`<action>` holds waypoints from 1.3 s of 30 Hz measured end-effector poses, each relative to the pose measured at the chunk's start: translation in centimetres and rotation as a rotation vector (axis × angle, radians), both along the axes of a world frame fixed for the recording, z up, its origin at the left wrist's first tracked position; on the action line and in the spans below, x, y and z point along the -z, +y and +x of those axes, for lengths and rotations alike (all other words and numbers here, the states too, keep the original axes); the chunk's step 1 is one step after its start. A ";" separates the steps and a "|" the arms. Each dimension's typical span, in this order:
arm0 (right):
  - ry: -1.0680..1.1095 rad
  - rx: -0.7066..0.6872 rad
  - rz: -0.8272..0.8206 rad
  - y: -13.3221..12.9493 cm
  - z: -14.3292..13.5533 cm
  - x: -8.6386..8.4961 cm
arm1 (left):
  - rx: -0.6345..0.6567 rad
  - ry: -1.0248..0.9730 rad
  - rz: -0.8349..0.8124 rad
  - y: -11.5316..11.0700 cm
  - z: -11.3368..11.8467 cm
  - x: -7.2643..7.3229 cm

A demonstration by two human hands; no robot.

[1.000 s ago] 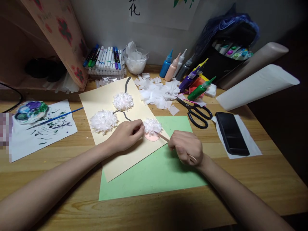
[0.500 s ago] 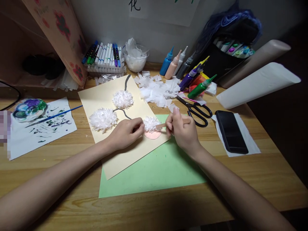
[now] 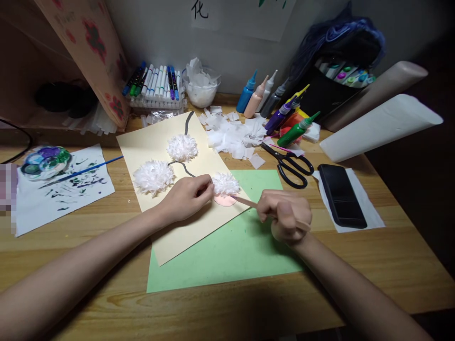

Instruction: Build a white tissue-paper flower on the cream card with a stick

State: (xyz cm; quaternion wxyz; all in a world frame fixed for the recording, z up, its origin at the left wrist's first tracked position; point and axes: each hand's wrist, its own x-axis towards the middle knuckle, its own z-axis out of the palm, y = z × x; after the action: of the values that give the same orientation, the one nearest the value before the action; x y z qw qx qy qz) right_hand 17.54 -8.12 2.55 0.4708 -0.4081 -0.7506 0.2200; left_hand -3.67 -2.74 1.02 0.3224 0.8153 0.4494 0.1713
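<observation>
My right hand (image 3: 286,215) is wrapped round a thin tan wooden stick (image 3: 244,202), whose dark-stained tip touches or nearly touches a pink paper circle (image 3: 225,201). White ruffled paper tufts (image 3: 225,183) cover the far part of that circle. My left hand (image 3: 192,194) rests on the cream paper (image 3: 177,241) just left of this tuft, fingertips pinched at its edge; what they hold, if anything, is hidden. Two fuller white pompoms, one on the left (image 3: 154,177) and one further back (image 3: 182,147), sit on the same paper beside dark painted lines. Green paper (image 3: 227,258) lies underneath.
Cut white paper pieces (image 3: 234,135) lie behind the cream paper. Black scissors (image 3: 289,166), paint bottles (image 3: 254,102) and a black phone (image 3: 341,195) are to the right and back. At left lie a paint palette (image 3: 46,162) and a blue brush (image 3: 88,169).
My right hand has drawn back to the right and towards me with the stick, turning over. The stick's tip has come out of the white tuft. The left hand stays put.
</observation>
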 end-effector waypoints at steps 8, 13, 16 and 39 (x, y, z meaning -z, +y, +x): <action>-0.320 -0.136 0.248 0.6 -0.4 0.6 | 0.002 0.000 0.002 -0.1 0.0 0.0; -0.291 -0.112 0.212 0.7 -0.4 1.0 | 0.001 -0.008 -0.006 -0.1 0.0 -0.1; -0.218 -0.037 0.154 0.7 -0.5 1.2 | 0.001 -0.008 -0.007 -0.1 0.0 -0.1; 0.308 0.248 -0.203 4.5 3.4 -0.8 | -0.005 0.011 0.013 -0.1 -0.1 -0.1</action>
State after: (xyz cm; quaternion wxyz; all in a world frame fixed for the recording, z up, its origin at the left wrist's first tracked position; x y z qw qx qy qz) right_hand 20.93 -3.63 3.33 0.5600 -0.5039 -0.5879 0.2946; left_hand -3.79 -2.84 1.15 0.3139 0.8172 0.4523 0.1706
